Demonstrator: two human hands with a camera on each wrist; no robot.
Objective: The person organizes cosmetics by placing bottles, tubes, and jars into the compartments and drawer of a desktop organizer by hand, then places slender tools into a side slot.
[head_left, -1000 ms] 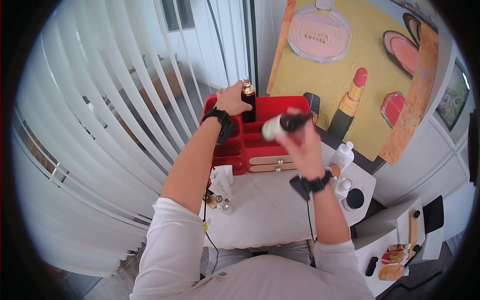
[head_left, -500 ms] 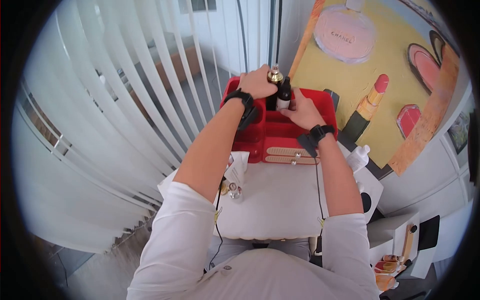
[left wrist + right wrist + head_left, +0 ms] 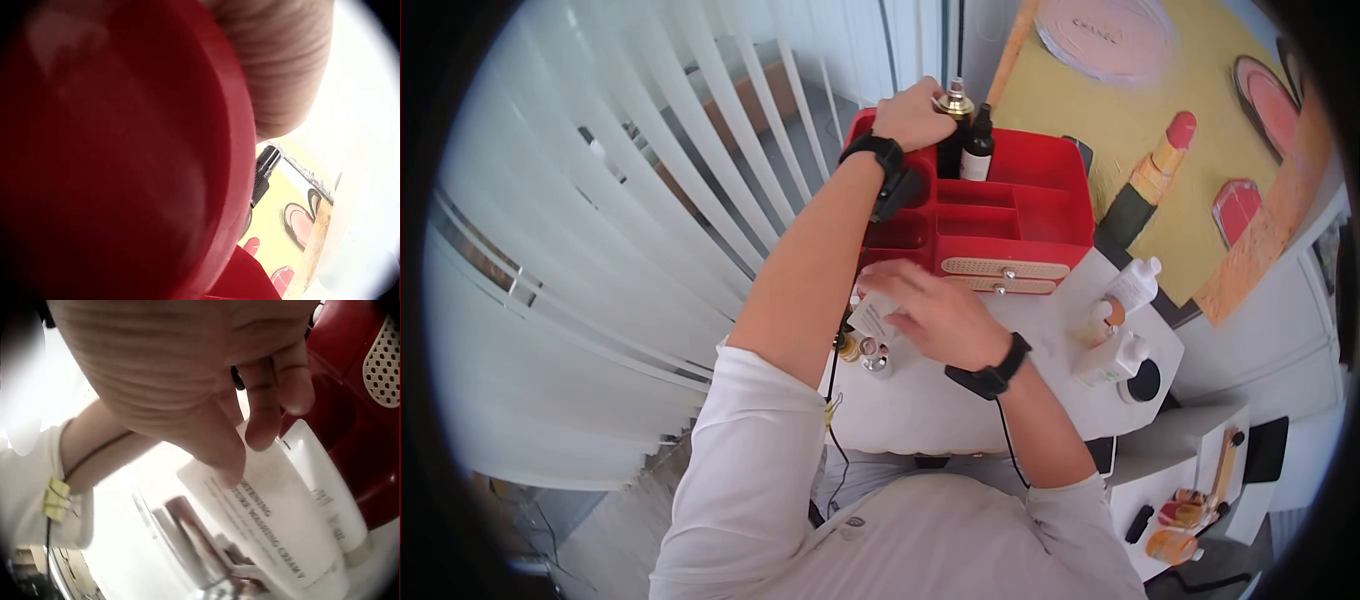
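At the back of the red organizer box (image 3: 1055, 190), my left hand (image 3: 912, 115) holds the side of a tall black bottle (image 3: 952, 150) with a gold collar; the fingertips behind it are hidden. A smaller black bottle (image 3: 977, 150) with a white label stands right beside that one. My right hand (image 3: 945, 315) is over a white washing cream tube (image 3: 269, 512) in front of the box, fingers extended and thumb across its upper end. Another white tube (image 3: 328, 494) stands close behind it. Small bottles, one with a silver cap (image 3: 874, 355), sit just below the hand.
White bottles (image 3: 1135, 285), (image 3: 1115, 358) and a black-lidded jar (image 3: 1140, 382) stand on the table's right side. Vertical blinds (image 3: 650, 200) hang at the left. A painted board (image 3: 1090, 140) leans behind the box. Cables run from both wrists.
My right hand carried the smaller black bottle into the box, let go of it beside the gold-collared bottle, then came down to the washing cream tube. The left hand stays at the tall bottle.
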